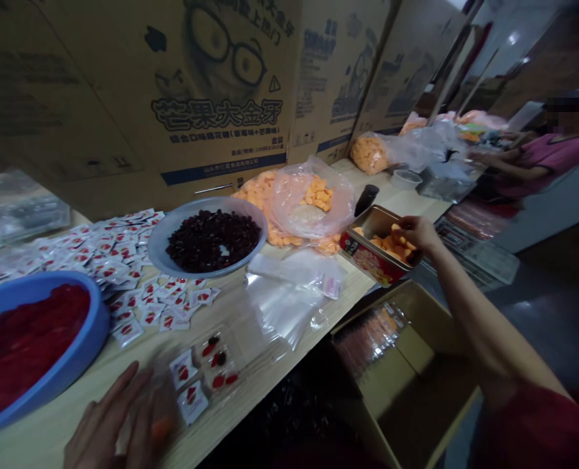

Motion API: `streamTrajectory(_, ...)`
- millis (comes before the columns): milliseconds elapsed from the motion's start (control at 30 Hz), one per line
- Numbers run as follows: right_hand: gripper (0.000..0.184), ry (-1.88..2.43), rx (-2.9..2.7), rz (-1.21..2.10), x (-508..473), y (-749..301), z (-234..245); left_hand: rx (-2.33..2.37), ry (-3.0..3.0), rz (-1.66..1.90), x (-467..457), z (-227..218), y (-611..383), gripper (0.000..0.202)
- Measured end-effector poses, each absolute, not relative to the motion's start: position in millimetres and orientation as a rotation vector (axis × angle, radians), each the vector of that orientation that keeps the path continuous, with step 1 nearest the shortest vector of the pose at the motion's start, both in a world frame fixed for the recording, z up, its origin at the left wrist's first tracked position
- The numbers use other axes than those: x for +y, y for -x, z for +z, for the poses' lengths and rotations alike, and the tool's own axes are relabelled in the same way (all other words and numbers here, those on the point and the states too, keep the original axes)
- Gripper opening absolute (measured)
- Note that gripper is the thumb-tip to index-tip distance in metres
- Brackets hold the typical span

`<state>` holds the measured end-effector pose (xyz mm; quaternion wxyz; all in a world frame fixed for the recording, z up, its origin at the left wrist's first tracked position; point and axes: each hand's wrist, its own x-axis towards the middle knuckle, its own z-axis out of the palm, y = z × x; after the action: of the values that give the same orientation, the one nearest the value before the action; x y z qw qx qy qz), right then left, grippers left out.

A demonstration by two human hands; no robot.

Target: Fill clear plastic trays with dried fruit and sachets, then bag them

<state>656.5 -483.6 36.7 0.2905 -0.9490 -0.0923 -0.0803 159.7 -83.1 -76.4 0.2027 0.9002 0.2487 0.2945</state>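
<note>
My right hand [419, 234] reaches into a rectangular red tin [374, 264], its fingers closed on a piece of orange candy [397, 232]. More orange pieces lie in the tin around my fingertips. At the lower left, my left hand [116, 417] is spread with fingers stretched out, at the near end of a clear plastic tray [230, 348]; motion blurs this spot. The tray holds small white sachets [191, 400] with red prints, plus red and dark candies [218, 358]. Something orange shows blurred beside my left fingers.
A blue basin [98, 319] of red candies, a bowl [155, 244] of dark ones, loose sachets [103, 251], clear bags [289, 299] and an orange-candy bag [313, 202] stand on the table. Below is an open carton [416, 358]. Cardboard boxes [221, 78] stand behind; a person in pink [538, 156] sits at right.
</note>
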Motion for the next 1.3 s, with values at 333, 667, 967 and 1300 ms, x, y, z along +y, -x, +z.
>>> streamTrajectory(333,0.028,1.721,-0.858,0.305,-309.3,-439.3,13.2,1.008,-2.141,0.868,-99.8,-25.0,-139.1,0.029)
streamTrajectory(667,0.036,1.046,-0.328,1.111,-157.1,-268.8,-60.6,0.879,-1.867,0.745,-107.5,-35.0,-139.0,0.025)
streamTrajectory(967,0.012,1.456,-1.090,0.636,-183.2,-293.7,-78.8,0.651,-2.276,0.149,-41.0,-23.9,-139.5,0.025)
streamTrajectory(1300,0.019,1.725,-1.538,0.271,-180.0,-279.5,-105.1,0.758,-2.616,0.349,-57.1,-64.4,-142.9,0.019)
